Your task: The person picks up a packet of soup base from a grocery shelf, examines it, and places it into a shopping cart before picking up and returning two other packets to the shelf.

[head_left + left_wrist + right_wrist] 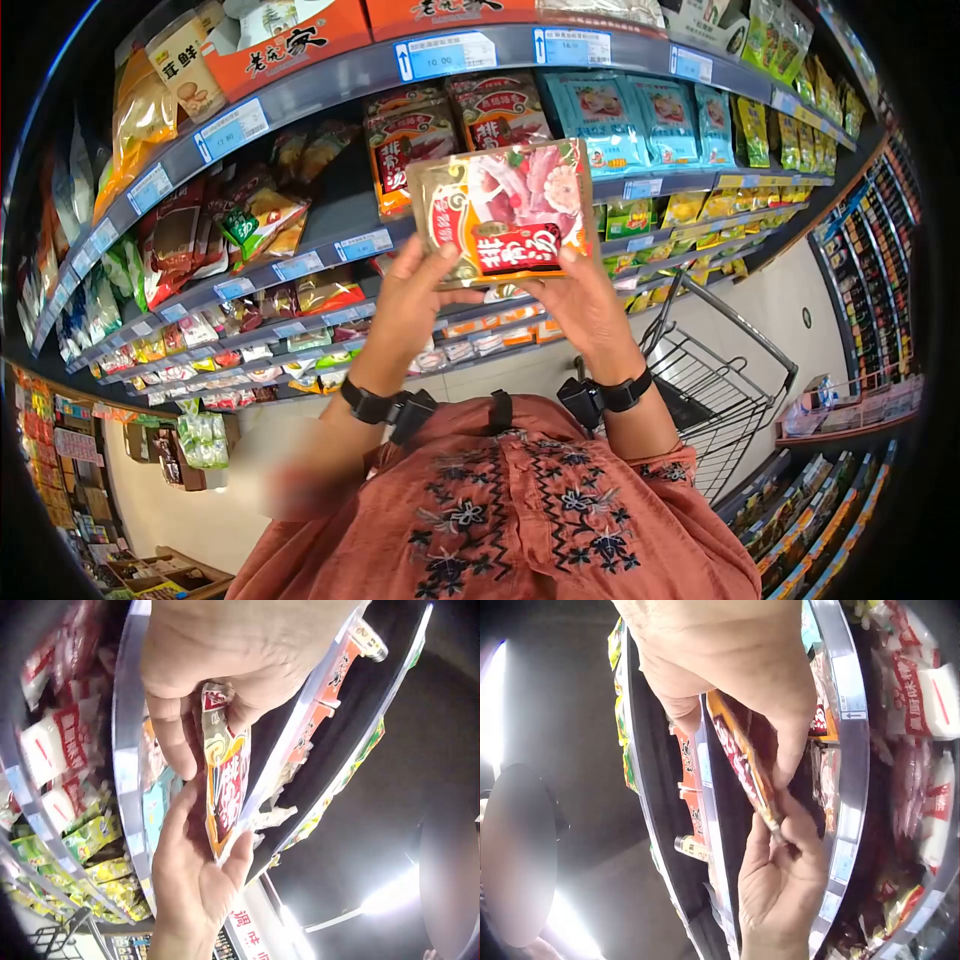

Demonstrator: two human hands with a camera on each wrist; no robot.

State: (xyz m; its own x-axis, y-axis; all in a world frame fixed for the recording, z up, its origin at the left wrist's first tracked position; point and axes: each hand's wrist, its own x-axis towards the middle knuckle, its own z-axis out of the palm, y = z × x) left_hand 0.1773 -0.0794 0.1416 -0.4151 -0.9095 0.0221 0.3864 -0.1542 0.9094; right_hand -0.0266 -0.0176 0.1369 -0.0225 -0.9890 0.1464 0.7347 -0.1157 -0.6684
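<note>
Both hands hold up a flat seasoning packet (505, 205) with red and gold printing and a picture of ribs, its printed front turned towards the head camera. The left hand (412, 290) grips its lower left corner, thumb on the front and fingers behind. At the lower right corner the right hand (580, 305) pinches it the same way. Seen nearly edge-on, the packet (226, 784) spans the gap between both hands in the left wrist view. Similar dark red packets (412, 145) stand on the shelf just behind it.
Shelves with blue price tags (447, 55) curve across the front, stocked with bagged goods. Light blue packets (600, 115) stand right of the held one. A wire shopping cart (720, 390) is at the person's right. Hanging white-green packs (203, 437) are at lower left.
</note>
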